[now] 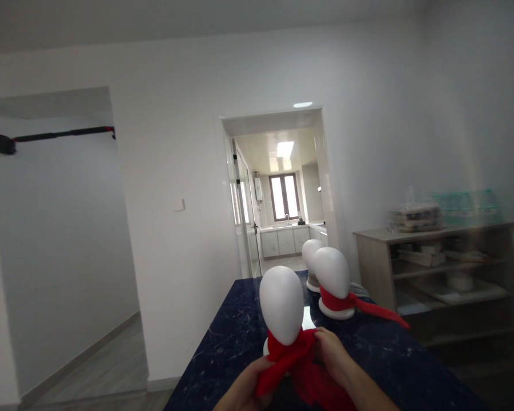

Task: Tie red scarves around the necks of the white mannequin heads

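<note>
**No legible writing**

No word, label, brand, number or sign can be read anywhere in the view. The packs (pixel 413 217) on the shelf (pixel 437 233) are too blurred to show any print.

Head-worn view, forward along the dark table (pixel 223 342) toward a doorway (pixel 282 188) (mannequin head (pixel 281 305) close)
</note>
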Demonstrator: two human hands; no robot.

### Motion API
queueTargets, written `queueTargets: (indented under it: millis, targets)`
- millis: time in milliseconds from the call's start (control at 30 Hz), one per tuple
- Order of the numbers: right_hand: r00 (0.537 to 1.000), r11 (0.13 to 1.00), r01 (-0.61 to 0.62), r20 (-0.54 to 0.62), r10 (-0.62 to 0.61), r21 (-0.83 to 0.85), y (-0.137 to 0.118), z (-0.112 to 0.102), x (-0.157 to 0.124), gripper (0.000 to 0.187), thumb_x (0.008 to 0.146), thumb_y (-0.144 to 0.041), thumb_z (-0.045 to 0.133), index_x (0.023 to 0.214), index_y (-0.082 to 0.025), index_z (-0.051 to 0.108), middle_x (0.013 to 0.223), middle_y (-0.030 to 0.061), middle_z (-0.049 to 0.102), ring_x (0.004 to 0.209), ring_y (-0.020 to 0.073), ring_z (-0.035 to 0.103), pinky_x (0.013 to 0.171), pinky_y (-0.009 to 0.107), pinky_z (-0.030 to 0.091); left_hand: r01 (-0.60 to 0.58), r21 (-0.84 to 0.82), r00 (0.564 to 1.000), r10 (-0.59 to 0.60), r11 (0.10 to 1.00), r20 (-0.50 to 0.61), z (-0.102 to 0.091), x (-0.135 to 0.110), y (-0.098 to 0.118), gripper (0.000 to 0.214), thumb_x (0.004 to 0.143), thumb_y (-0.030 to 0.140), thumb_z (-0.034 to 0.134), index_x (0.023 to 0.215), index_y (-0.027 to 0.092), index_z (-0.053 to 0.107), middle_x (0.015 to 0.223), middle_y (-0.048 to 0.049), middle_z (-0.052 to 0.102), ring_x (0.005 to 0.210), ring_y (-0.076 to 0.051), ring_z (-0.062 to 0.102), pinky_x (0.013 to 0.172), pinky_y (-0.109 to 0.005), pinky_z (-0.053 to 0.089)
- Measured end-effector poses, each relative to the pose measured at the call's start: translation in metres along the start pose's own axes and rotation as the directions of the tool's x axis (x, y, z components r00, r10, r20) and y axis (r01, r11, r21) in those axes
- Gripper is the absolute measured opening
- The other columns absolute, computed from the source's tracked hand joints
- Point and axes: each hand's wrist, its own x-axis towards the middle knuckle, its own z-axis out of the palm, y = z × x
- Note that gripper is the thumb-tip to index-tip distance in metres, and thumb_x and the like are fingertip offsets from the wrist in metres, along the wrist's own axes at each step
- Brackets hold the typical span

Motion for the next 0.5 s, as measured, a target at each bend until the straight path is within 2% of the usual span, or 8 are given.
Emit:
queueTargets:
  millis: [67,100,200,267,300,367,433,500]
  targets:
    - [0.999,1.000,-0.023,-0.022,0.023,0.018,-0.002,0.002,-0.002,0.015,0.068,-0.025,0.062,0.081,-0.021,0.067,0.069,0.0037,0.076,0.061,0.0210,0.071,0.060,0.031,0.051,-0.050,0.244,0.997,0.032,0.969,0.076,-0.014,-0.002,0.013,0.043,0.064,0.006,0.076,0.107,0.012,0.077,0.094,-0.0118,0.082,0.069,-0.020,0.073,0.059,-0.025,0.051]
    - [0.999,0.999,-0.028,-0.032,0.028,0.027,-0.002,0.003,-0.003,0.015,0.068,-0.023,0.062,0.081,-0.021,0.067,0.068,0.0035,0.075,0.060,0.0206,0.070,0.059,0.030,0.051,-0.082,0.386,0.995,0.052,0.919,0.086,-0.022,-0.002,0.019,0.046,0.061,0.003,0.075,0.106,0.014,0.078,0.095,-0.0105,0.083,0.073,-0.021,0.074,0.062,-0.026,0.051]
    - [0.999,0.997,-0.039,-0.026,0.041,0.065,-0.001,0.009,-0.006,0.016,0.068,-0.021,0.062,0.083,-0.020,0.068,0.069,0.0032,0.076,0.063,0.0204,0.072,0.062,0.031,0.054,-0.126,0.727,0.984,0.176,0.675,0.008,-0.044,-0.002,0.039,0.036,0.056,-0.001,0.069,0.084,0.019,0.078,0.075,-0.0031,0.078,0.070,-0.024,0.072,0.063,-0.028,0.048]
    - [0.999,0.993,-0.050,0.005,0.050,0.105,0.000,0.013,-0.008,0.018,0.069,-0.021,0.062,0.086,-0.019,0.069,0.074,0.0050,0.078,0.069,0.0226,0.075,0.069,0.034,0.058,-0.143,0.809,0.967,0.254,0.571,-0.008,-0.053,-0.004,0.047,0.032,0.054,-0.003,0.065,0.073,0.021,0.075,0.064,0.0009,0.072,0.067,-0.024,0.069,0.062,-0.027,0.046]
    - [0.998,0.991,-0.056,0.019,0.054,0.124,0.000,0.015,-0.009,0.019,0.070,-0.022,0.062,0.087,-0.019,0.069,0.077,0.0061,0.079,0.072,0.0237,0.076,0.073,0.036,0.060,-0.157,0.806,0.966,0.259,0.571,0.005,-0.055,-0.006,0.050,0.033,0.053,-0.003,0.064,0.072,0.021,0.074,0.063,0.0014,0.072,0.067,-0.023,0.069,0.062,-0.027,0.046]
    - [0.998,0.986,-0.061,0.032,0.057,0.155,0.000,0.017,-0.012,0.020,0.071,-0.023,0.062,0.089,-0.018,0.069,0.080,0.0073,0.080,0.075,0.0245,0.077,0.077,0.038,0.061,-0.188,0.726,0.972,0.231,0.661,0.041,-0.057,-0.009,0.051,0.034,0.055,-0.001,0.061,0.078,0.020,0.075,0.067,0.0005,0.075,0.069,-0.023,0.070,0.063,-0.026,0.048]
    - [0.998,0.983,-0.053,0.025,0.050,0.174,-0.001,0.017,-0.015,0.020,0.072,-0.022,0.061,0.090,-0.019,0.068,0.080,0.0069,0.079,0.075,0.0235,0.077,0.078,0.038,0.061,-0.235,0.541,0.968,0.246,0.808,0.053,-0.057,-0.010,0.047,0.039,0.057,0.000,0.059,0.088,0.018,0.075,0.077,-0.0010,0.079,0.072,-0.021,0.073,0.065,-0.025,0.051]
    - [0.999,0.983,-0.034,0.008,0.033,0.178,-0.002,0.017,-0.019,0.019,0.071,-0.021,0.061,0.089,-0.019,0.067,0.080,0.0057,0.079,0.075,0.0215,0.076,0.077,0.035,0.060,-0.275,0.279,0.957,0.290,0.920,-0.014,-0.058,-0.007,0.039,0.048,0.057,0.000,0.058,0.100,0.017,0.074,0.087,-0.0020,0.081,0.076,-0.020,0.075,0.070,-0.026,0.055]
